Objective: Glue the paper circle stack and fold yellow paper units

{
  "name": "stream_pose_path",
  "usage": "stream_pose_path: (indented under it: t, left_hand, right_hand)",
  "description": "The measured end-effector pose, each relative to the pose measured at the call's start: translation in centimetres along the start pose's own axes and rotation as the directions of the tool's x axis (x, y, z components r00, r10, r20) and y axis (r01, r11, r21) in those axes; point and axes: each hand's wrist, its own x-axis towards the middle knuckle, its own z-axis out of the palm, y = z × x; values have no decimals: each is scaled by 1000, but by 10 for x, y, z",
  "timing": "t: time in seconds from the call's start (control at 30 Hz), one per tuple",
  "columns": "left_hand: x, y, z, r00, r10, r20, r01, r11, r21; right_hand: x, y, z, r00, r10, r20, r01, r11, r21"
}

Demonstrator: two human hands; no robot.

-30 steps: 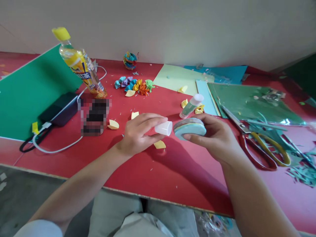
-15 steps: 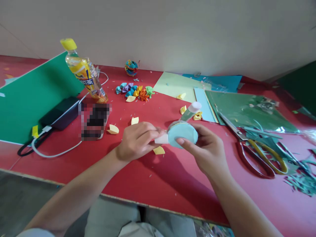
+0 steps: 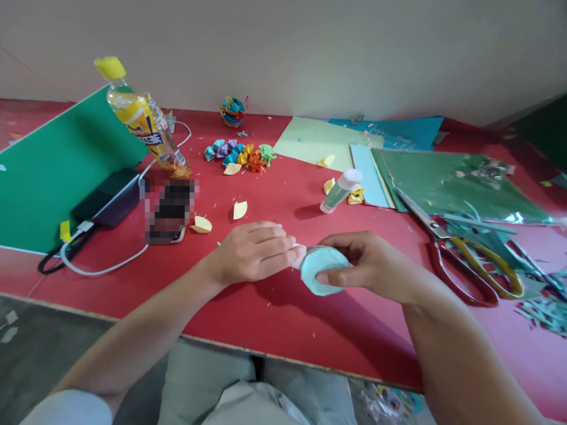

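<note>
My right hand (image 3: 370,260) grips a round light-blue disc (image 3: 316,268), thumb across its face and fingers behind it. The disc has some thickness and is tilted over the red table. At its left edge is a small whitish piece (image 3: 298,257), which looks like paper. My left hand (image 3: 261,251) has its fingers closed together over this piece, covering most of it. Just beyond the disc stands a glue stick (image 3: 341,190) with a white cap. Pale yellow paper petals (image 3: 240,210) lie around my hands, and several folded coloured paper pieces (image 3: 241,154) sit farther back.
At the left are a drink bottle (image 3: 148,127), a blurred-out phone (image 3: 170,212) and a black box (image 3: 106,198) with cables. Large scissors (image 3: 443,236) and green paper scraps (image 3: 544,313) lie right. Paper sheets (image 3: 328,144) and a colourful ball (image 3: 233,111) are at the back.
The disc and my right hand have come down and nearer to me, showing the whole glue stick behind. My left fingers now cover more of the whitish piece. The view has shifted slightly.
</note>
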Motion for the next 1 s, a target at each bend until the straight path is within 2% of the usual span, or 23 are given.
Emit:
stream_pose_path:
  t: [0.23,0.3,0.4,0.47,0.53,0.6,0.67,0.73,0.77,0.9,1.0]
  left_hand:
    - [1,6,2,998,63,3,-63,993,-104]
    - [-1,6,4,1000,12,-3,-12,990,-140]
    - [-5,2,10,985,-165,-57,152,970,-188]
    - [-6,-2,13,949,-301,-93,277,938,-210]
    - [-6,-4,16,896,-440,-58,417,879,-231]
    - [-5,-3,18,817,-574,58,569,785,-244]
    - [-5,-1,19,728,-649,223,686,677,-266]
    - [-6,2,21,665,-657,354,747,597,-294]
    - [-7,3,23,650,-646,400,759,579,-299]
    - [-17,0,31,622,-585,520,750,636,-181]
    - [-21,-6,33,590,-600,540,739,671,-62]
  right_hand:
    - [-3,3,-6,981,-11,192,19,999,-41]
    - [-5,3,-7,969,-23,244,37,998,-53]
    - [-8,1,-8,957,-96,273,119,990,-71]
    - [-8,1,-7,956,-219,195,233,971,-54]
    - [-7,2,-6,928,-364,82,367,930,-17]
    - [-5,4,-4,886,-464,-15,465,885,40]
    - [-3,6,-3,857,-509,-86,515,853,87]
    - [-2,7,-1,829,-539,-147,555,826,96]
    - [-1,8,0,809,-563,-172,581,809,87]
    - [1,9,4,722,-641,-260,667,745,16]
    - [3,11,5,670,-662,-336,688,724,-54]
